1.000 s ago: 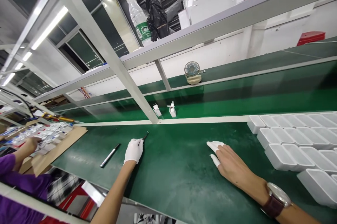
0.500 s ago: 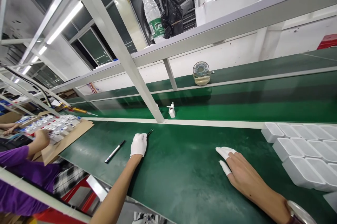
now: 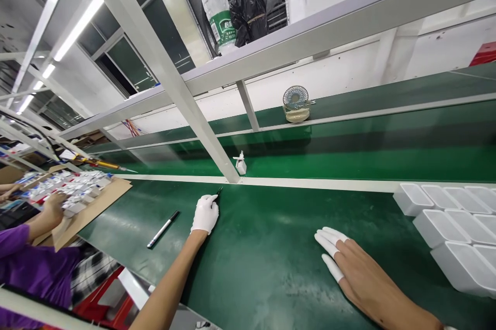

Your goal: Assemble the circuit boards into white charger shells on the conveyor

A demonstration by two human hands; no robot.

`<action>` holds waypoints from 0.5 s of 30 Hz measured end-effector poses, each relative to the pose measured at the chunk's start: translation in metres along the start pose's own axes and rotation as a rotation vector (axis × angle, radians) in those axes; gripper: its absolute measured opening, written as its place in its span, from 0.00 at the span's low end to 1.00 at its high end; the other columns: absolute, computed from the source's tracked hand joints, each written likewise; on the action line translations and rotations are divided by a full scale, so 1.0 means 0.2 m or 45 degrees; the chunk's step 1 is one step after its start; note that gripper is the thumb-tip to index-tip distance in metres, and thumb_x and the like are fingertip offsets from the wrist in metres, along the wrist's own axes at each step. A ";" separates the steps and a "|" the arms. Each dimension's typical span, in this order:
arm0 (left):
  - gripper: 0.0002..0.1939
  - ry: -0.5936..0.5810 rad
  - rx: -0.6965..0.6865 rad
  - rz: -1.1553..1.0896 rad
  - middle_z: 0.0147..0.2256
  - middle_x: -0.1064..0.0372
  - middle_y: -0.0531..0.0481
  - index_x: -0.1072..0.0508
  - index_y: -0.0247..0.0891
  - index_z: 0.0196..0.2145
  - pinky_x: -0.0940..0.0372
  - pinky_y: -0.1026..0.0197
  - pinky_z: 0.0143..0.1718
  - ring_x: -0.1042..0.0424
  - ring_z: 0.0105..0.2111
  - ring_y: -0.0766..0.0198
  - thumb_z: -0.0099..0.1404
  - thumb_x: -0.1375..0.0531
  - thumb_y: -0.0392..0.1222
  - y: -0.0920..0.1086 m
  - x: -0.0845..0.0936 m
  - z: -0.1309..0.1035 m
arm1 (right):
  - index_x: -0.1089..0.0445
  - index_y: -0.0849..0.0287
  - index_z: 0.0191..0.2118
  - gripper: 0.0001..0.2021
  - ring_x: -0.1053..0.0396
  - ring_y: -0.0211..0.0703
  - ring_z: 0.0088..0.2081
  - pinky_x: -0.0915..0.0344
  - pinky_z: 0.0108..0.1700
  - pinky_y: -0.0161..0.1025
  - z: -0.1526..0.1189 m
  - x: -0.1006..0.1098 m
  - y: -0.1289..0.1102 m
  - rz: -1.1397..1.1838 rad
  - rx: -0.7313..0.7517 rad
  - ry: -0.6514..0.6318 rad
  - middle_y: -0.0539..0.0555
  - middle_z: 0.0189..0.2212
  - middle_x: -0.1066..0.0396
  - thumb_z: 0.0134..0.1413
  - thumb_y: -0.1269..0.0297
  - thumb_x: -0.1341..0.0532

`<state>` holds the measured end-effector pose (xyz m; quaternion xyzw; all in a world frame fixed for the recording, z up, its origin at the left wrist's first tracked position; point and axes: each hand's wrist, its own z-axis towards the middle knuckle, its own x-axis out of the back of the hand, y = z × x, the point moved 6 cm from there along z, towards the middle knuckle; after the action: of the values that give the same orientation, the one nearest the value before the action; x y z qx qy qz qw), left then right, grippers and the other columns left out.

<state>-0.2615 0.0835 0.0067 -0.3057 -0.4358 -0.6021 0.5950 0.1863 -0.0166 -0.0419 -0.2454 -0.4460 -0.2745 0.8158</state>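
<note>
My left hand [image 3: 205,214], in a white glove, is closed around black tweezers [image 3: 219,191]; only their dark tips stick out past the fingers, toward the back of the bench. To its left a marker pen [image 3: 163,229] with a silver-white barrel and black cap lies on the green work surface [image 3: 263,247]. My right hand [image 3: 354,268] has white finger cots on its fingers and thumb. It rests palm down over the green surface, fingers stretched out, holding nothing. A small white plug-like piece [image 3: 240,163] stands beyond my left hand, by the metal post.
White plastic bins [image 3: 457,226] stand in rows at the right. A slanting metal post [image 3: 201,123] rises at the bench's back strip. Behind are a small fan [image 3: 296,103] and a shelf with a bottle [image 3: 219,15]. A co-worker in purple [image 3: 34,268] sits left, beside cardboard with many white pieces.
The view has shifted slightly, moving the bins rightward in the picture. My right hand's fingers have spread a little. My left hand keeps hold of the tweezers in nearly the same place.
</note>
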 end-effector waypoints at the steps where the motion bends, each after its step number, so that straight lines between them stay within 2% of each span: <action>1: 0.17 0.002 -0.002 -0.003 0.45 0.29 0.40 0.22 0.37 0.44 0.36 0.52 0.56 0.30 0.48 0.51 0.62 0.48 0.33 0.00 0.00 0.00 | 0.42 0.58 0.65 0.28 0.35 0.55 0.59 0.33 0.58 0.53 0.00 0.00 0.00 -0.003 -0.001 -0.003 0.60 0.57 0.32 0.58 0.74 0.48; 6: 0.17 0.000 0.001 -0.011 0.44 0.29 0.42 0.22 0.38 0.43 0.35 0.53 0.55 0.30 0.48 0.52 0.61 0.47 0.32 -0.01 0.00 -0.01 | 0.40 0.58 0.64 0.29 0.35 0.56 0.59 0.33 0.57 0.55 -0.01 -0.01 0.01 -0.003 0.003 0.002 0.60 0.58 0.33 0.55 0.75 0.49; 11: 0.18 0.019 0.048 0.025 0.44 0.29 0.40 0.22 0.37 0.43 0.35 0.50 0.55 0.31 0.48 0.50 0.60 0.48 0.31 -0.03 0.01 -0.01 | 0.33 0.58 0.57 0.25 0.35 0.56 0.59 0.35 0.60 0.56 -0.03 -0.04 0.02 0.027 -0.003 -0.055 0.59 0.57 0.32 0.54 0.76 0.47; 15: 0.18 0.027 0.067 0.049 0.45 0.29 0.39 0.22 0.36 0.43 0.35 0.50 0.54 0.31 0.48 0.49 0.61 0.48 0.31 -0.03 0.01 -0.02 | 0.34 0.58 0.58 0.25 0.35 0.57 0.58 0.35 0.60 0.56 -0.04 -0.04 0.02 0.048 -0.009 -0.075 0.59 0.57 0.32 0.53 0.76 0.47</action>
<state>-0.2670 0.0787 0.0065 -0.2919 -0.4394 -0.5821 0.6188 0.1894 -0.0168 -0.0537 -0.2648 -0.4641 -0.2532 0.8065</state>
